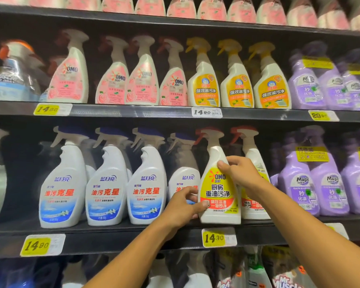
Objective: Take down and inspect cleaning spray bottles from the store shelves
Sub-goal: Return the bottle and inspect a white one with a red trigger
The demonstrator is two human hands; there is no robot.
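Observation:
A white OMO spray bottle (218,190) with a yellow and red label and a red trigger stands at the front of the lower middle shelf (116,226). My left hand (184,206) grips its lower left side, thumb across the label. My right hand (238,170) holds its upper right shoulder, thumb on the front. A second bottle of the same kind (255,204) stands just right of it, partly hidden by my right wrist.
Several white and blue spray bottles (106,183) stand left of the OMO bottle, purple Magic bottles (328,188) to the right. The shelf above holds pink OMO bottles (141,77), yellow-labelled bottles (237,84) and purple ones. Price tags read 14.90 (216,238).

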